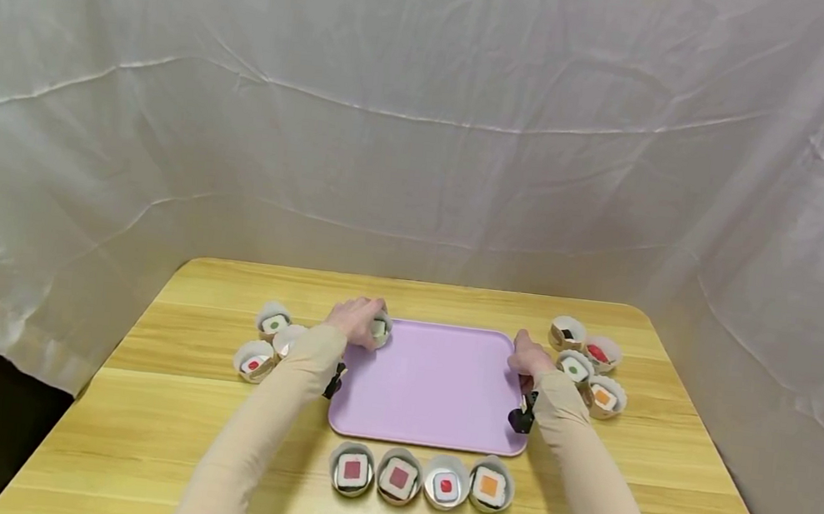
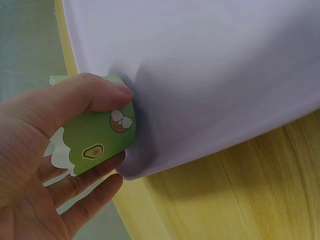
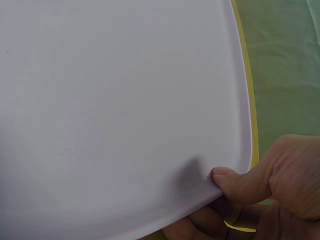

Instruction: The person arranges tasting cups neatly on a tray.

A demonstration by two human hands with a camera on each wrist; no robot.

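Note:
My left hand (image 1: 356,321) grips a small paper cup (image 2: 102,142) with its thumb on the near side and fingers beneath and behind. The cup is green outside, printed with an avocado, and its white rim is scalloped. A pale piece shows inside it in the head view. Hand and cup are at the far left corner of a lilac tray (image 1: 432,385), the cup's base close over the tray's surface. At the tray's far right corner, my right hand (image 1: 533,360) pinches the rim, thumb on top and fingers underneath.
Left of the tray stand paper cups (image 1: 255,350) holding white pieces with coloured centres. Several similar cups (image 1: 569,324) are grouped right of it. Another row of filled cups (image 1: 354,449) lines its front edge. White cloth (image 1: 421,166) hangs behind the wooden table (image 1: 161,423).

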